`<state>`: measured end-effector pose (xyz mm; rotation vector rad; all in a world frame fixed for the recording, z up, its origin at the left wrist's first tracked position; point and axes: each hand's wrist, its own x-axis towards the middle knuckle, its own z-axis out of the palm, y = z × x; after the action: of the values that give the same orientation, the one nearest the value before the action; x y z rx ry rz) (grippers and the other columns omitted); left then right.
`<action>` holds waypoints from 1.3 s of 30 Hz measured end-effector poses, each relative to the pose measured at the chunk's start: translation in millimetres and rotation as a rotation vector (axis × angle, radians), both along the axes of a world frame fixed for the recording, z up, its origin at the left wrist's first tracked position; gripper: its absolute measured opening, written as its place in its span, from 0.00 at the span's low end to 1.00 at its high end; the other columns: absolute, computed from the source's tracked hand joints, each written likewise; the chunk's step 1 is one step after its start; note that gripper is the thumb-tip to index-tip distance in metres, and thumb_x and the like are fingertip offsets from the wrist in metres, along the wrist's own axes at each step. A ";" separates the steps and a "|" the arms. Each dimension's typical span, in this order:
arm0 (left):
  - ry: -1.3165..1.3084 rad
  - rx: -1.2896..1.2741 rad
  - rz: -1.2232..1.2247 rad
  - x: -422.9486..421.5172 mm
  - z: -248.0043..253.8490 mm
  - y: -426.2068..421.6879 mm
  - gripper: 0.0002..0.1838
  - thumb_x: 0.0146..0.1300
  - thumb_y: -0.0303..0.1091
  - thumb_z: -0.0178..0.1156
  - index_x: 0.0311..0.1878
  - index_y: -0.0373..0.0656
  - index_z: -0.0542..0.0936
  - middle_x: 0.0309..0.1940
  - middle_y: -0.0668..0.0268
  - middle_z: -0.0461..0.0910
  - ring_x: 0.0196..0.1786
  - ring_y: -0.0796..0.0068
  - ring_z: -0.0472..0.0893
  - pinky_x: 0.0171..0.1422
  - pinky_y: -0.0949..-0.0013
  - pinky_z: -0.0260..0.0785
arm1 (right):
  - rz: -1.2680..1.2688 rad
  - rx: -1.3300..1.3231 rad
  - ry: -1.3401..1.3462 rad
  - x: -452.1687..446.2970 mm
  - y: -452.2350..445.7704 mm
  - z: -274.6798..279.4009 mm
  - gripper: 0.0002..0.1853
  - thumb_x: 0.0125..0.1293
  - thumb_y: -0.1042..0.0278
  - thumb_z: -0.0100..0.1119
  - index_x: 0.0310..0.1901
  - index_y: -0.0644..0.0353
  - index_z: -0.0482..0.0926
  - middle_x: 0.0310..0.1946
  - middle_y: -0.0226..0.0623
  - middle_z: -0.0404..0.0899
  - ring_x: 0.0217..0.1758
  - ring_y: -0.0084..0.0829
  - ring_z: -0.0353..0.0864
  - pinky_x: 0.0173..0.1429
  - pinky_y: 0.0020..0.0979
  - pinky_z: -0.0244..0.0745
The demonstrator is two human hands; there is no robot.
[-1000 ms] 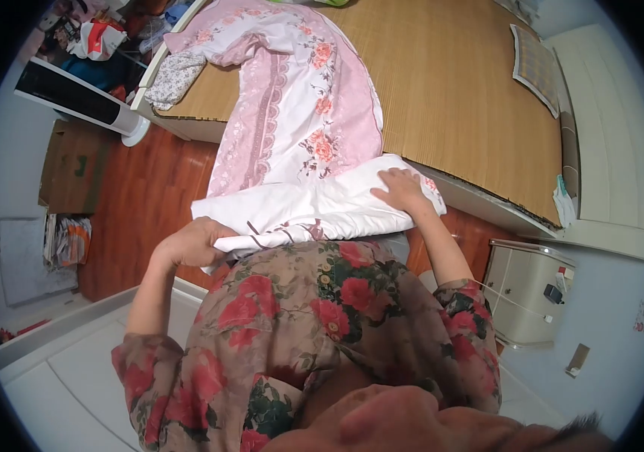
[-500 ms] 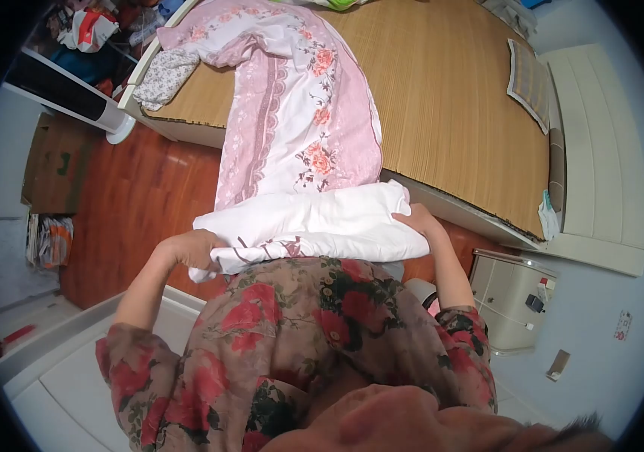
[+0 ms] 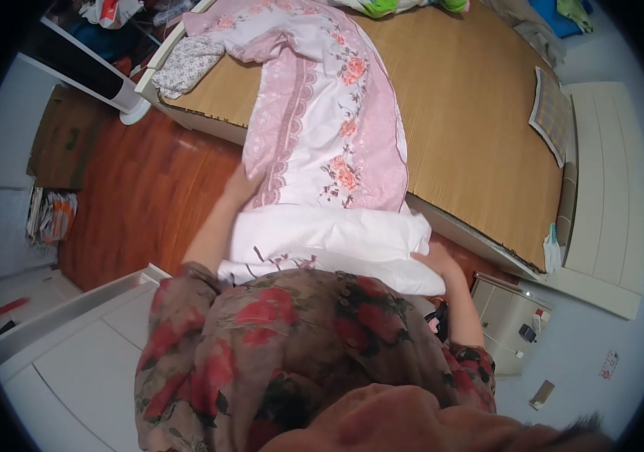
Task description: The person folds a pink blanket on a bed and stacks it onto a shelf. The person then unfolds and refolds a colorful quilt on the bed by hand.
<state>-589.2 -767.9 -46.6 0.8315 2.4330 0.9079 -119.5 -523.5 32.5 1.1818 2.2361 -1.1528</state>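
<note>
A long pink and white quilt (image 3: 314, 143) with orange flowers hangs from the bed towards my body. Its near end is folded over into a thick white bundle (image 3: 329, 233) against my front. My left hand (image 3: 245, 186) is at the quilt's left edge, just beyond the fold; its fingers are blurred and partly hidden at the cloth. At the right end of the bundle, my right hand (image 3: 436, 260) is closed on the white cloth, fingers over the top and thumb out of sight.
The bed (image 3: 473, 135) has a tan mat and a white headboard (image 3: 604, 188). A plaid pillow (image 3: 550, 117) and a small flowered bundle (image 3: 189, 66) lie on it. Left are a tower fan (image 3: 100, 75), cardboard box (image 3: 66, 139) and white cabinet (image 3: 96, 339); a beige cabinet (image 3: 506, 316) is right.
My left hand has let go of the bundle's left end and moved forward to the quilt's left edge. My right hand stays at the right end. The view has shifted slightly.
</note>
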 end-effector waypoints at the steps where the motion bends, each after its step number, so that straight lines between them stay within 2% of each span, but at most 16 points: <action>1: -0.064 -0.074 0.000 8.7 -17.8 -6.5 0.35 0.59 0.58 0.55 0.54 0.32 0.74 0.49 0.41 0.76 0.55 0.44 0.74 0.60 0.58 0.65 | -0.026 -0.012 -0.086 10.2 -3.1 -26.8 0.33 0.48 0.43 0.66 0.48 0.65 0.79 0.45 0.57 0.79 0.50 0.46 0.80 0.55 0.38 0.72; 5: -0.284 -0.104 -0.038 28.4 -4.1 -29.2 0.30 0.60 0.57 0.54 0.44 0.33 0.80 0.43 0.43 0.79 0.51 0.46 0.77 0.57 0.57 0.67 | 0.058 -0.048 -0.280 -0.7 13.8 -29.6 0.38 0.47 0.42 0.67 0.53 0.65 0.75 0.49 0.54 0.78 0.55 0.46 0.77 0.58 0.36 0.70; 8: -0.253 -0.274 -0.094 13.3 -0.7 -22.9 0.27 0.60 0.56 0.55 0.39 0.35 0.82 0.40 0.47 0.81 0.47 0.50 0.79 0.54 0.58 0.69 | 0.300 0.123 -0.153 -44.5 43.2 12.3 0.40 0.46 0.41 0.67 0.53 0.68 0.74 0.49 0.56 0.77 0.55 0.50 0.76 0.58 0.37 0.71; 11: -0.209 -0.310 -0.172 -33.0 14.7 -0.2 0.26 0.60 0.55 0.55 0.39 0.37 0.82 0.39 0.50 0.82 0.46 0.55 0.81 0.51 0.60 0.70 | 0.078 0.297 -0.049 -98.4 101.4 -5.5 0.38 0.52 0.40 0.63 0.53 0.69 0.74 0.43 0.55 0.79 0.49 0.48 0.79 0.52 0.38 0.73; 13: -0.066 -0.124 -0.031 -85.7 11.5 29.2 0.25 0.59 0.55 0.56 0.39 0.38 0.82 0.36 0.55 0.83 0.44 0.61 0.82 0.49 0.63 0.71 | -0.023 0.279 0.070 -158.3 137.8 -5.2 0.39 0.57 0.39 0.57 0.57 0.71 0.71 0.48 0.59 0.76 0.56 0.50 0.75 0.58 0.40 0.69; 17: -0.311 0.107 0.322 -219.4 -37.6 102.6 0.24 0.62 0.51 0.55 0.37 0.34 0.80 0.22 0.61 0.80 0.19 0.71 0.79 0.27 0.69 0.72 | -0.117 0.529 0.105 -270.3 217.0 -43.9 0.39 0.60 0.36 0.51 0.56 0.70 0.72 0.47 0.59 0.77 0.53 0.52 0.77 0.55 0.44 0.71; 22: -0.296 -0.018 0.506 -286.4 4.3 198.2 0.31 0.63 0.57 0.51 0.33 0.30 0.79 0.20 0.57 0.77 0.23 0.68 0.79 0.30 0.67 0.72 | -0.313 0.504 0.118 -360.2 274.6 -89.0 0.39 0.58 0.36 0.53 0.54 0.70 0.73 0.48 0.60 0.76 0.52 0.51 0.77 0.56 0.41 0.71; 24: -0.370 -0.046 0.612 -294.6 21.2 240.0 0.33 0.61 0.59 0.54 0.40 0.30 0.78 0.29 0.55 0.79 0.31 0.67 0.80 0.35 0.66 0.73 | -0.384 0.379 0.133 -384.5 275.2 -104.6 0.40 0.58 0.35 0.53 0.53 0.71 0.73 0.51 0.62 0.74 0.55 0.54 0.74 0.58 0.43 0.68; 26: -0.489 0.462 0.816 -326.4 -34.9 272.8 0.36 0.58 0.59 0.58 0.51 0.29 0.73 0.43 0.52 0.77 0.38 0.66 0.80 0.40 0.64 0.74 | -0.386 0.459 0.342 -396.6 267.4 -124.6 0.32 0.58 0.46 0.58 0.51 0.70 0.74 0.46 0.61 0.77 0.52 0.55 0.76 0.56 0.44 0.70; 27: -0.498 0.437 0.816 -339.1 -41.0 291.2 0.36 0.58 0.59 0.58 0.51 0.29 0.73 0.43 0.52 0.77 0.38 0.66 0.80 0.40 0.64 0.74 | -0.394 0.446 0.320 -397.5 264.8 -125.6 0.32 0.58 0.46 0.58 0.51 0.70 0.74 0.46 0.61 0.77 0.52 0.55 0.76 0.56 0.44 0.70; 29: -0.599 0.537 0.899 -356.2 -35.4 312.2 0.36 0.60 0.52 0.60 0.59 0.29 0.66 0.54 0.53 0.72 0.43 0.65 0.79 0.41 0.63 0.74 | -0.232 0.355 0.395 -390.5 251.7 -120.2 0.21 0.57 0.60 0.58 0.49 0.65 0.76 0.42 0.54 0.80 0.49 0.46 0.80 0.52 0.37 0.73; 33: -0.663 0.757 0.896 -347.2 -28.6 332.2 0.26 0.61 0.42 0.60 0.55 0.31 0.71 0.47 0.53 0.76 0.41 0.66 0.79 0.42 0.63 0.73 | -0.092 0.087 0.312 -339.8 226.1 -108.9 0.20 0.53 0.70 0.57 0.49 0.66 0.76 0.40 0.58 0.79 0.49 0.53 0.77 0.52 0.40 0.72; 35: -0.171 0.439 0.350 -293.2 1.7 318.5 0.16 0.62 0.34 0.58 0.49 0.33 0.76 0.38 0.59 0.80 0.39 0.71 0.79 0.41 0.67 0.72 | -0.019 -0.064 0.280 -295.5 214.2 -90.3 0.20 0.53 0.70 0.58 0.49 0.64 0.76 0.43 0.56 0.78 0.50 0.50 0.78 0.52 0.38 0.72; 36: -0.233 0.554 0.200 -262.9 2.4 311.5 0.11 0.61 0.34 0.58 0.42 0.35 0.78 0.31 0.65 0.80 0.36 0.75 0.78 0.42 0.69 0.71 | 0.038 -0.117 0.220 -274.2 209.5 -80.6 0.20 0.53 0.70 0.59 0.50 0.62 0.76 0.45 0.55 0.78 0.51 0.49 0.77 0.53 0.37 0.72; 38: -0.368 0.314 -0.366 -204.2 16.8 281.2 0.08 0.60 0.33 0.59 0.41 0.40 0.79 0.33 0.66 0.80 0.35 0.76 0.76 0.42 0.68 0.70 | 0.226 -0.278 -0.226 -247.8 195.3 -48.6 0.23 0.52 0.68 0.64 0.51 0.61 0.76 0.47 0.51 0.78 0.52 0.47 0.77 0.54 0.37 0.72; 39: -0.118 -0.088 -0.577 -169.2 59.2 277.9 0.08 0.59 0.32 0.61 0.40 0.42 0.79 0.35 0.64 0.81 0.36 0.74 0.76 0.44 0.67 0.70 | 0.222 -0.278 -0.226 -234.8 192.5 -48.4 0.23 0.52 0.68 0.64 0.51 0.61 0.76 0.47 0.51 0.78 0.52 0.47 0.77 0.54 0.37 0.72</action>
<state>-758.5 -489.9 12.5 1.3077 1.9454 0.6008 -354.2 -331.0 -15.8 0.8802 1.9090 -1.1339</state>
